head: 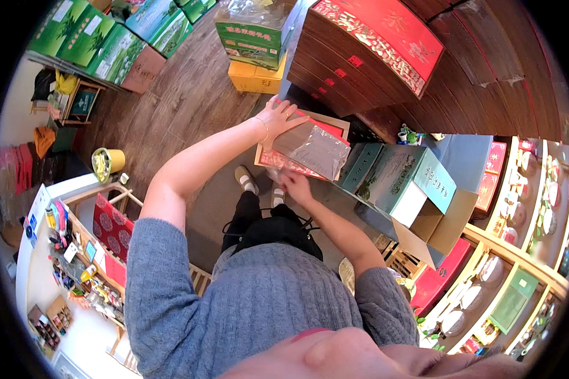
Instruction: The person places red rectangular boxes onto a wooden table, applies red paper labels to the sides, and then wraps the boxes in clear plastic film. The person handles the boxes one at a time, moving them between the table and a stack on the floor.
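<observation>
My left hand lies with spread fingers over the upper left edge of a brown box, partly covered with clear plastic film. Beneath the brown box is a red patterned box, its light wooden-coloured rim showing around it. At the lower edge of these boxes, my right hand has its fingers bent near a bit of what looks like crumpled clear film; the fingertips are blurred, so its hold cannot be told. To the right, close by, stands a green printed carton.
Stacked brown boxes with a red patterned box on top rise beyond my hands. An open cardboard carton is at right, before wooden shelves. A yellow carton and a yellow bin stand on the floor.
</observation>
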